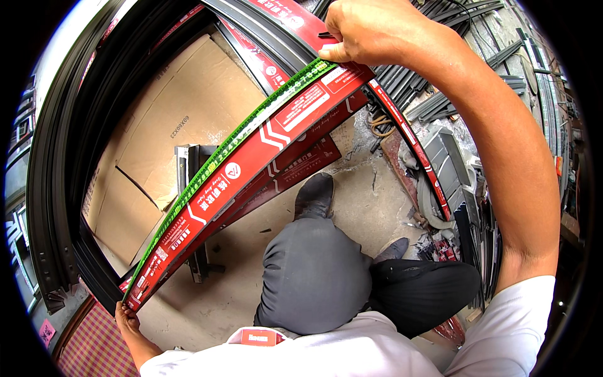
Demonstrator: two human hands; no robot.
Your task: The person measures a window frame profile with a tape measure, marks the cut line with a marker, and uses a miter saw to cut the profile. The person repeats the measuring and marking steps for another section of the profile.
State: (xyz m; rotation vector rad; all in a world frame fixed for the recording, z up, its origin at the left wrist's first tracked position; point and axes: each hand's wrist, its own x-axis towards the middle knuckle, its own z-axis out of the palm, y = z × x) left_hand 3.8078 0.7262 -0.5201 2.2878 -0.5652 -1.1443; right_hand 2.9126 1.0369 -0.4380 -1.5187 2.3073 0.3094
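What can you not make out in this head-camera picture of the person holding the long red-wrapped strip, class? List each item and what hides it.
- Left hand: its fingertips sit behind the red-wrapped strip, so the grip is unclear.
- Right hand: fingertips tucked under the strip's top end.
- Cardboard sheet: lower part covered by the strip.
- Dark metal profiles: bent and small near the rim.
- Left shoe: heel hidden by the knee.

cardboard sheet [188, 119], dark metal profiles [440, 94], concrete floor [364, 195]
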